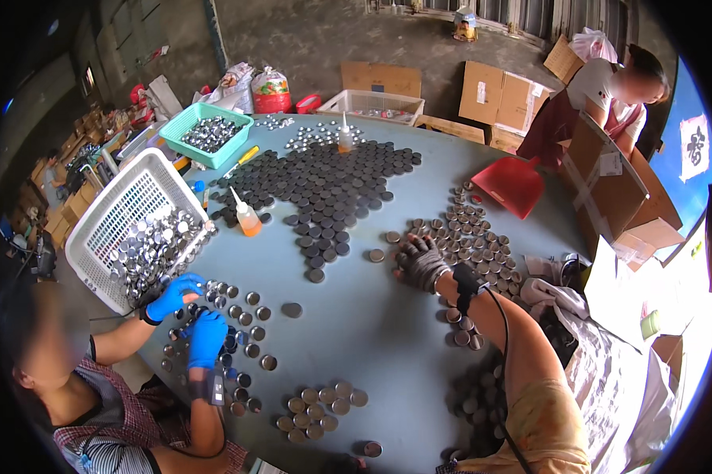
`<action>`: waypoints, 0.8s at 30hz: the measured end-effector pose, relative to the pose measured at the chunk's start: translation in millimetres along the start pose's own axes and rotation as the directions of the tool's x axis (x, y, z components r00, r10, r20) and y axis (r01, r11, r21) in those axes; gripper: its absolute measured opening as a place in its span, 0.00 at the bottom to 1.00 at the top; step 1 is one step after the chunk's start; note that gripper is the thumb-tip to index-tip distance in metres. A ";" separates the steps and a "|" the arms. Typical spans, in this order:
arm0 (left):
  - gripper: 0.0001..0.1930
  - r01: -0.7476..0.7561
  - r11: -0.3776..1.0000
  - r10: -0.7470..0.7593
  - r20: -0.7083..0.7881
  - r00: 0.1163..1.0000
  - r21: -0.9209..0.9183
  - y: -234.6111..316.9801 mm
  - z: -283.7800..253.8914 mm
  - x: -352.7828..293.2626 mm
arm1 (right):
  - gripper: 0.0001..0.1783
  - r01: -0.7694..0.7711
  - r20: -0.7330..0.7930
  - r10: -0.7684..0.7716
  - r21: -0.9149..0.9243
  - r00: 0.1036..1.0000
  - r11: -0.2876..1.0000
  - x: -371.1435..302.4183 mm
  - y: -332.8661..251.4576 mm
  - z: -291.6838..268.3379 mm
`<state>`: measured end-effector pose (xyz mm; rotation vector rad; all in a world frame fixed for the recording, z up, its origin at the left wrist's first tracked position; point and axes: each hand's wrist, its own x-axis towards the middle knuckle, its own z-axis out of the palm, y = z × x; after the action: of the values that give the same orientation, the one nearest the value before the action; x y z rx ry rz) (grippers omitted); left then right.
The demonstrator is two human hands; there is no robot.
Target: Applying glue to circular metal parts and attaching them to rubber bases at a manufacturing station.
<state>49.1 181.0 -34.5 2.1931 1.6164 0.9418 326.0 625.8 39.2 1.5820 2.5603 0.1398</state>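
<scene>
My right hand, in a grey fingerless glove, is palm-down over the table. Its fingers are spread, with no held thing visible. Just left of the fingertips lie two loose round metal caps. Beyond and to the right of the hand spreads a group of silvery round caps, some partly hidden by my wrist and forearm. A black band with a cable circles my wrist. My left hand does not show. Near the front edge lies a cluster of caps, with one single cap closer to me.
Dark caps cover the table's far middle, beside two squeeze bottles. At left, a co-worker's blue-gloved hands handle caps by a white basket. A green basket, red dustpan and cardboard box stand farther off.
</scene>
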 end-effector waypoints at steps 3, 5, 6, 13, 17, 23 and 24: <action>0.16 0.009 1.000 -0.009 0.016 1.000 -0.003 -0.1 -3.1 7.9 | 0.29 -0.051 -0.235 0.059 0.043 0.970 0.998 3.0 27.6 13.7; 0.15 0.025 1.000 -0.025 0.027 0.999 -0.002 0.6 -4.6 9.9 | 0.29 -0.126 -0.195 0.138 0.074 0.971 0.989 11.3 46.1 14.4; 0.15 0.028 1.000 -0.028 0.031 0.999 -0.002 0.9 -5.6 10.4 | 0.28 -0.158 -0.203 0.172 0.083 0.964 0.984 13.7 55.7 15.8; 0.11 0.026 0.999 -0.025 0.053 0.998 -0.020 -0.5 -5.2 17.4 | 0.30 -0.458 -0.398 0.432 0.033 0.809 0.888 36.5 100.9 35.9; 0.09 0.060 0.998 -0.060 0.063 0.996 -0.002 7.0 -8.4 12.6 | 0.27 0.158 -0.544 -0.105 0.052 0.832 0.986 58.6 9.7 20.7; 0.07 0.002 1.000 -0.002 0.073 0.997 0.001 12.0 -20.1 24.5 | 0.14 0.289 -0.484 -0.066 0.403 0.873 0.868 83.5 4.8 37.0; 0.06 -0.072 0.997 0.071 0.069 0.995 0.012 13.6 -25.0 35.3 | 0.12 0.195 -0.592 -0.091 0.113 0.801 0.974 86.4 36.1 53.4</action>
<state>49.6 204.7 4.1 2.2808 1.5278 0.8665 328.0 719.8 -13.4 1.5770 3.2304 0.4772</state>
